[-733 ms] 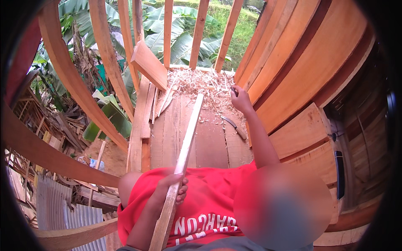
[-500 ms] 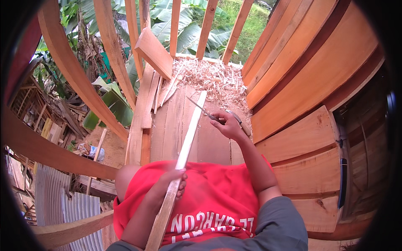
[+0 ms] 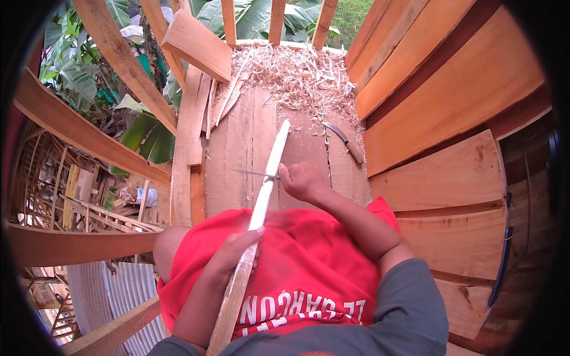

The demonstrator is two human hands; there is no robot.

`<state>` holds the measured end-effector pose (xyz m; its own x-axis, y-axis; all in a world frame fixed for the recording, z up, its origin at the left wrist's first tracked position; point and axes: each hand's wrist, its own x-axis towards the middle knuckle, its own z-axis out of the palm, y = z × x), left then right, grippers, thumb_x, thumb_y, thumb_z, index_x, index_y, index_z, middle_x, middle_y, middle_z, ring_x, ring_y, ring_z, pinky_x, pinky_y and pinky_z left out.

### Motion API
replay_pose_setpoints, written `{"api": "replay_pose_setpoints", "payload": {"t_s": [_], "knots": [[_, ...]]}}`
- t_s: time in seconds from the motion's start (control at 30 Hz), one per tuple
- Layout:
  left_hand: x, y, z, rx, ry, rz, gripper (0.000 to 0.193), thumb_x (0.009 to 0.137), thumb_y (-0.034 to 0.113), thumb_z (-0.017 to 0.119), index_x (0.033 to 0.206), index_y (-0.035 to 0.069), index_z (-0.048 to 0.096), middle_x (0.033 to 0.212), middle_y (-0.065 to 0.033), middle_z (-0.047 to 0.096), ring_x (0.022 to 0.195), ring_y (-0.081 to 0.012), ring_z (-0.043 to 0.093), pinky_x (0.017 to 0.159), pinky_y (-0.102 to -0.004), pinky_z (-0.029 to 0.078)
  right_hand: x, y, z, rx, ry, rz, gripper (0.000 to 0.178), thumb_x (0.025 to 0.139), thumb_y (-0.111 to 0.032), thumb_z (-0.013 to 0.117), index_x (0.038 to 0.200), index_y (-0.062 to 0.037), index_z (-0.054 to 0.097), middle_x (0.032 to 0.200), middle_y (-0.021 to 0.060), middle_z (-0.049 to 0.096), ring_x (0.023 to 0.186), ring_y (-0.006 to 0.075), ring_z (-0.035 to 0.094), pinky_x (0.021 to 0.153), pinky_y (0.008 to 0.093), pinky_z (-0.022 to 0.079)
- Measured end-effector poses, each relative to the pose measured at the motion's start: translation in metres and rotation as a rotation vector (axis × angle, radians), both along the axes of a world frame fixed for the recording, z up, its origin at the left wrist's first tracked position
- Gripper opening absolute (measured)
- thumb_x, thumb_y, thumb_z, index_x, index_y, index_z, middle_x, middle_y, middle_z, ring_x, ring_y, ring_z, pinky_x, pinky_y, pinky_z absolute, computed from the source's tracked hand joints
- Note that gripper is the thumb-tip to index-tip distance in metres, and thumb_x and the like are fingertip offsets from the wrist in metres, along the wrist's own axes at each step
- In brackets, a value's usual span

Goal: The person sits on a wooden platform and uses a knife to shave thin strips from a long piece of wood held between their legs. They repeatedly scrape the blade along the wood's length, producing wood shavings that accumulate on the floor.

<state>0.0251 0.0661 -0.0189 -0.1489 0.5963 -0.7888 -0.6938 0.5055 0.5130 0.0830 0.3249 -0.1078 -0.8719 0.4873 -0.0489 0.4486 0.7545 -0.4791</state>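
Observation:
A long pale wooden stick (image 3: 268, 178) runs from my lap up across the plank floor. My left hand (image 3: 233, 254) grips its lower part over my red shorts. My right hand (image 3: 304, 180) is closed on the handle of a thin knife (image 3: 252, 173), whose blade lies across the stick and points left. The stick's far end rests near a heap of wood shavings (image 3: 297, 74).
A second curved knife (image 3: 345, 141) lies on the planks by the right wall of broad boards (image 3: 451, 101). A loose board (image 3: 196, 44) leans at the upper left. Curved wooden ribs (image 3: 89, 136) stand to the left, with leaves and ground far below.
My right hand came back from the shavings at the far end, now holding a knife, and set its blade across the stick. The view tilted down slightly.

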Motion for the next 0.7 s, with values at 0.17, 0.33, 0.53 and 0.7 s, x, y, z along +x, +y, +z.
{"api": "replay_pose_setpoints", "payload": {"t_s": [0.17, 0.33, 0.53, 0.7], "knots": [[0.001, 0.005, 0.001, -0.016, -0.020, -0.001, 0.036, 0.094, 0.044, 0.066, 0.088, 0.010, 0.057, 0.065, 0.0008, 0.051, 0.048, -0.0101, 0.051, 0.044, -0.0243, 0.041, -0.012, 0.042, -0.037, 0.204, 0.097, -0.130, 0.053, 0.095, -0.034, 0.043, 0.061, -0.0012, 0.067, 0.063, 0.0248, 0.063, 0.062, 0.0450, 0.064, 0.063, 0.0565, 0.050], [0.000, 0.000, -0.003, -0.041, -0.009, 0.004, 0.036, 0.094, 0.043, 0.065, 0.088, 0.009, 0.056, 0.065, 0.0000, 0.051, 0.048, -0.0105, 0.051, 0.044, -0.0249, 0.041, -0.015, 0.021, -0.022, 0.201, 0.003, 0.047, 0.053, 0.095, -0.034, 0.043, 0.062, -0.0022, 0.069, 0.061, 0.0217, 0.064, 0.057, 0.0415, 0.065, 0.059, 0.0540, 0.053], [0.004, 0.005, 0.002, 0.027, -0.028, 0.003, 0.036, 0.094, 0.043, 0.065, 0.089, 0.008, 0.056, 0.065, 0.0000, 0.051, 0.047, -0.0107, 0.050, 0.043, -0.0253, 0.040, -0.012, 0.080, -0.063, 0.229, 0.080, -0.116, 0.051, 0.094, -0.035, 0.044, 0.065, -0.0010, 0.070, 0.067, 0.0228, 0.066, 0.062, 0.0419, 0.066, 0.061, 0.0547, 0.054], [0.001, 0.001, 0.003, -0.030, -0.042, 0.032, 0.035, 0.095, 0.042, 0.065, 0.086, 0.009, 0.055, 0.063, -0.0001, 0.051, 0.048, -0.0106, 0.050, 0.043, -0.0252, 0.040, -0.021, 0.022, -0.003, 0.146, -0.089, 0.070, 0.053, 0.095, -0.036, 0.042, 0.068, -0.0013, 0.071, 0.070, 0.0233, 0.068, 0.066, 0.0418, 0.068, 0.065, 0.0547, 0.055]]}}
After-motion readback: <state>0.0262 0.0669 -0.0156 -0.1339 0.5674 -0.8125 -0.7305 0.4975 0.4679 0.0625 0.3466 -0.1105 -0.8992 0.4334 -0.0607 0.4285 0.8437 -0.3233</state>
